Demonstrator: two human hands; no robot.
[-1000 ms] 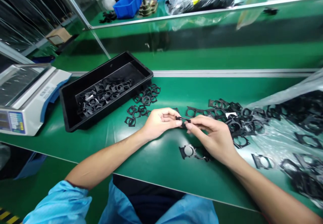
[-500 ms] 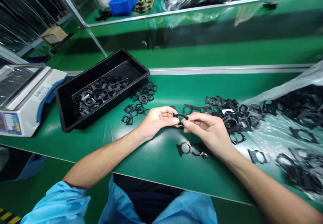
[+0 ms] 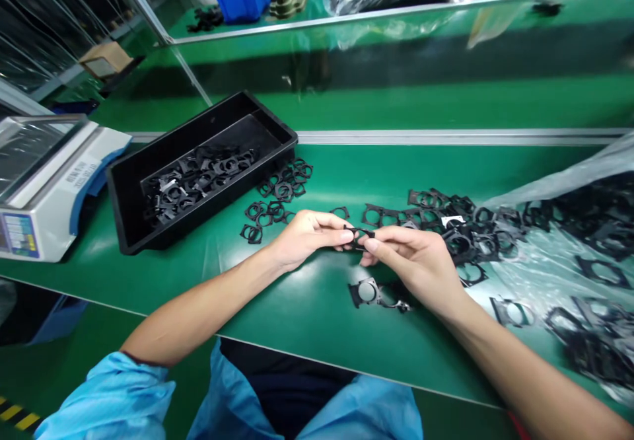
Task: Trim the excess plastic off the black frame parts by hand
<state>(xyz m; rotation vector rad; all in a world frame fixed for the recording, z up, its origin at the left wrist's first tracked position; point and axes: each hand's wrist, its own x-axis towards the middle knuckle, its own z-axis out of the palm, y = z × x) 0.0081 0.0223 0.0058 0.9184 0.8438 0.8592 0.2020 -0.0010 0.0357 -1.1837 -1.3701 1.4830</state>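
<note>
On the green mat [image 3: 317, 354], the left hand [image 3: 307, 238] and right hand [image 3: 415, 261] are pinching a thin, matte black plastic frame [image 3: 359, 233] between their fingertips, its narrow edges catching the light, while a similar frame [image 3: 365, 293] is lying just below them.
</note>
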